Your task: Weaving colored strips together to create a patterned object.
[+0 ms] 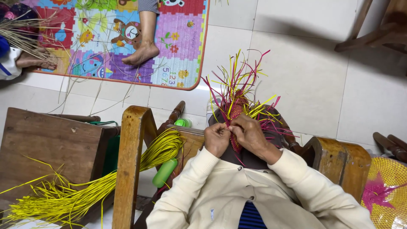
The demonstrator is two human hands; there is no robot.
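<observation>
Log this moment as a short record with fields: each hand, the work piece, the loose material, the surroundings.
left hand: left hand pinches strips at the edge of the woven piece
right hand: right hand grips the same edge, touching the left
work piece: red and yellow woven piece, loose strip ends fanning upward
loose material: yellow strip bundle draped over a wooden chair arm
surroundings: colourful play mat with another person's bare foot; finished woven fan at right
</observation>
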